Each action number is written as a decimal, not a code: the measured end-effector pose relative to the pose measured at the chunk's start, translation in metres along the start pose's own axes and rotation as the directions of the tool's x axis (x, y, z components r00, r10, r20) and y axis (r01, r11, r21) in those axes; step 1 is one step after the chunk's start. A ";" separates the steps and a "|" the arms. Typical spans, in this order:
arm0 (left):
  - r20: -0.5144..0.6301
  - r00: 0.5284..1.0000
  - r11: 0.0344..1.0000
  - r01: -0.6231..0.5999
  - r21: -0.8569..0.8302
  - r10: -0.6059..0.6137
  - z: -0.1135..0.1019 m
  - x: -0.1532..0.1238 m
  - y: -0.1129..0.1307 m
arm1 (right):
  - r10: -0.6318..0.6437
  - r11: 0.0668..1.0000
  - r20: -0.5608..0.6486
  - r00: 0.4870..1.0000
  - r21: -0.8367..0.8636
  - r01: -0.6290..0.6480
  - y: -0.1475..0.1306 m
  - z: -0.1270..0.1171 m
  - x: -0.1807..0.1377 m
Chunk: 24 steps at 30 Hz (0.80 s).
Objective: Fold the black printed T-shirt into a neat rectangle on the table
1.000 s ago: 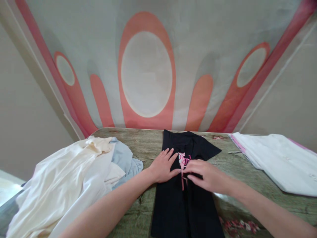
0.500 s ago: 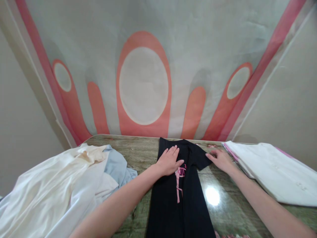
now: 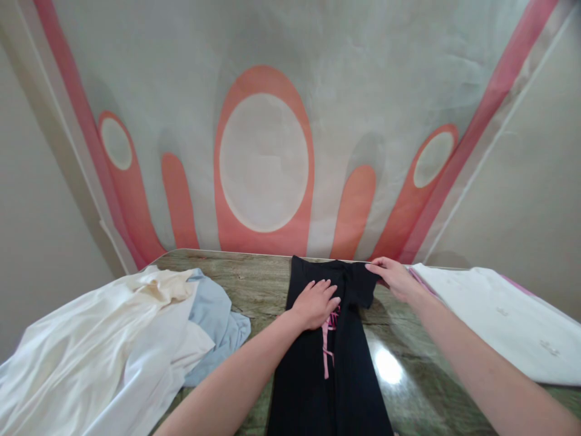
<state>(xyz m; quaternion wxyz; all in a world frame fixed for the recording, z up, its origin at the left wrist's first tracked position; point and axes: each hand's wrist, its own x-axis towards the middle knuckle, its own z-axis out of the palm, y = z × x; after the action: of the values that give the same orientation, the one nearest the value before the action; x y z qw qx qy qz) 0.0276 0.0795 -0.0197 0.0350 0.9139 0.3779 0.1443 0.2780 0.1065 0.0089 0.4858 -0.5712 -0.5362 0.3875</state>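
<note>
A black garment (image 3: 327,369) with a pink print lies lengthwise down the middle of the table (image 3: 258,284). My left hand (image 3: 315,303) rests flat on its upper part, fingers stretched out, pressing the cloth beside the pink print. My right hand (image 3: 394,277) pinches the right sleeve of the black garment near its far edge and lifts it slightly off the table.
A heap of cream and white cloth (image 3: 91,351) with a light blue piece (image 3: 213,315) covers the table's left side. Folded white cloth with a pink edge (image 3: 494,315) lies at the right. A wall hanging with orange ovals stands behind the table.
My right hand left the middle of the garment, went to the right sleeve and has taken hold of it and raised it. My left hand stayed pressed on the garment.
</note>
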 end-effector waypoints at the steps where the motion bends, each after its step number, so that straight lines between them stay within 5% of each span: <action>1: 0.000 1.000 1.000 0.001 -0.001 -0.001 0.000 0.000 0.000 | 0.038 0.993 0.007 0.999 0.109 -0.038 -0.011 0.007 0.005; 5: 0.001 0.999 0.998 -0.046 0.033 0.046 -0.002 -0.001 -0.001 | 0.122 0.898 0.101 0.987 0.413 -0.153 -0.040 0.047 0.025; 12: 0.068 0.993 0.989 -0.098 0.112 0.091 -0.006 -0.003 -0.001 | 0.125 0.866 0.289 0.949 0.434 -0.246 -0.040 0.109 0.029; 15: 0.020 0.994 0.992 -0.104 0.069 0.103 -0.007 -0.002 -0.007 | 0.094 0.888 0.305 0.948 0.405 -0.219 -0.031 0.106 0.030; 18: -0.015 0.999 0.996 -0.032 -0.087 0.031 -0.011 0.002 -0.020 | 0.043 0.937 0.121 0.992 0.340 -0.082 -0.015 0.084 0.039; 21: -0.044 0.983 0.925 0.153 -0.349 -0.179 -0.014 0.006 -0.033 | 0.040 0.966 -0.010 0.999 0.256 -0.036 0.006 0.059 0.052; 24: -0.089 0.890 0.739 0.311 -0.598 -0.446 -0.012 0.011 -0.042 | -0.005 0.986 -0.064 0.998 0.165 0.015 0.027 0.046 0.060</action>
<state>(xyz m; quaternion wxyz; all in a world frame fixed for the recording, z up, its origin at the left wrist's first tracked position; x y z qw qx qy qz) 0.0026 0.1165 -0.0135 0.2909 0.7417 0.4977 0.3430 0.2479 0.1732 -0.0230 0.5501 -0.5383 -0.4896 0.4097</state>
